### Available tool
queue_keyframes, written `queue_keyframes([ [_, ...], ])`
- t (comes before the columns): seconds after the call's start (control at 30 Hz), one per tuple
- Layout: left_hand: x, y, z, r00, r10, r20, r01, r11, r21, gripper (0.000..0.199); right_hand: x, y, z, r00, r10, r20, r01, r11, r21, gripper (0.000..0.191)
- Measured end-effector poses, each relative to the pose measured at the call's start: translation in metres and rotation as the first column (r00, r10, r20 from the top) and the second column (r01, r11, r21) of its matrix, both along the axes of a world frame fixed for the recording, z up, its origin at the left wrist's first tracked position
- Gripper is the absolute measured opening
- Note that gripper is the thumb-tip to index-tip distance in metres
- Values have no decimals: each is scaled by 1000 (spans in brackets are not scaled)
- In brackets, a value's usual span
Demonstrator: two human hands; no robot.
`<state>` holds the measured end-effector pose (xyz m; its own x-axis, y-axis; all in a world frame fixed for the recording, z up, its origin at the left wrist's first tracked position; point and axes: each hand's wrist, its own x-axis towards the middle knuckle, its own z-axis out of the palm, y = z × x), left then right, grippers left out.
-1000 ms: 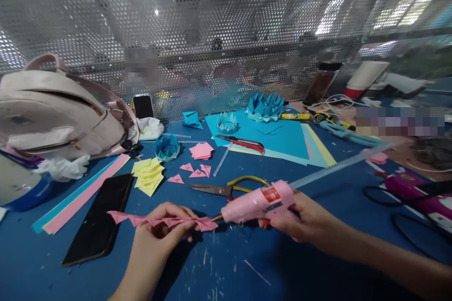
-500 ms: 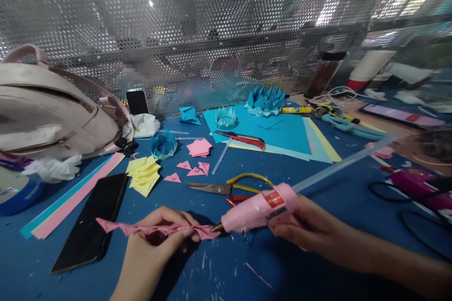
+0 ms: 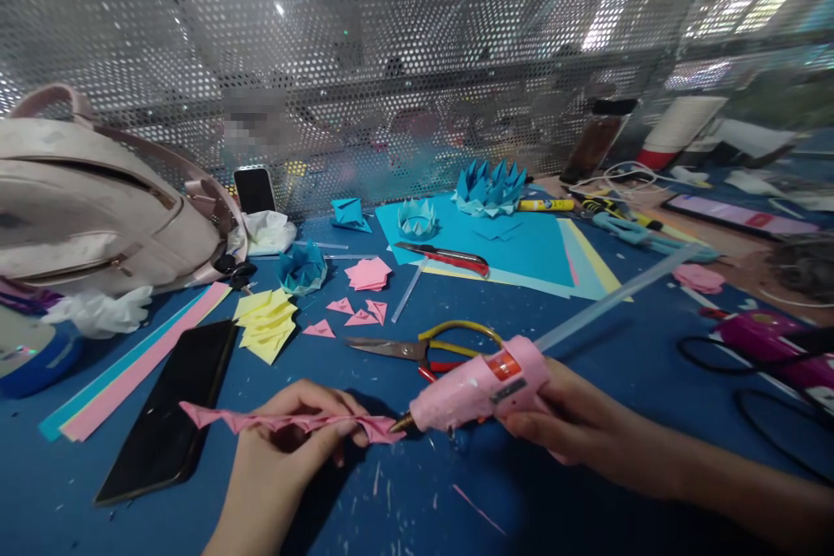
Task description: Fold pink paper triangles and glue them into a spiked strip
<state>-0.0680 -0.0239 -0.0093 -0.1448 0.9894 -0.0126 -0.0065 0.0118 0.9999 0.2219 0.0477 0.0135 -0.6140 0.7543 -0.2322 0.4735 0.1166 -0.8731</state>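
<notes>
A chain of folded pink paper pieces [image 3: 221, 419] is pinched in my left hand [image 3: 300, 439], its long part reaching left over the black phone [image 3: 166, 413]. My right hand [image 3: 573, 417] grips a pink glue gun [image 3: 482, 387] with a clear glue stick [image 3: 618, 300] poking out of its back. The brass nozzle touches or nearly touches the right end of the chain. Behind the hands lie scissors [image 3: 391, 347] with yellow and red handles, a few loose pink folded triangles [image 3: 361, 317] and a pink paper stack [image 3: 368, 273].
Yellow folded papers [image 3: 266, 321] and coloured strips [image 3: 143, 365] lie left, before a pale bag [image 3: 97, 200]. Further back are blue paper sheets [image 3: 534, 248], a red cutter [image 3: 449, 259] and blue paper crowns [image 3: 490, 188]. A magenta tool [image 3: 775, 347] with black cable lies right.
The rear end of the glue stick has shifted slightly left and down. Both hands and the pink chain are nearly where they were.
</notes>
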Motion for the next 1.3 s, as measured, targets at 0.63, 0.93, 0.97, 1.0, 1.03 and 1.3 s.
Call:
queue_keyframes([
  [0.63, 8, 1, -1, 984, 141, 109, -140, 990, -21, 20, 1, 4, -3, 1000, -16, -5, 17, 984, 179, 54],
  [0.93, 10, 0, 1, 983, 177, 57, -173, 983, -64, 22, 3, 9, -5, 995, 83, -50, -67, 964, 256, 51],
  [0.97, 11, -1, 2, 984, 171, 47, -168, 984, -66, 23, 3, 8, -5, 995, 82, -54, -65, 963, 263, 51],
  [1.0, 11, -1, 3, 986, 164, 38, -161, 985, -65, 23, 3, 8, -5, 995, 84, -53, -67, 961, 268, 50],
  [1.03, 12, -1, 3, 988, 155, 26, -153, 986, -64, 24, 3, 7, -6, 995, 86, -48, -70, 960, 272, 49],
  [1.3, 13, -3, 7, 992, 127, -4, -127, 988, -89, 23, 3, 5, -5, 999, 43, -14, -36, 949, 314, 54],
])
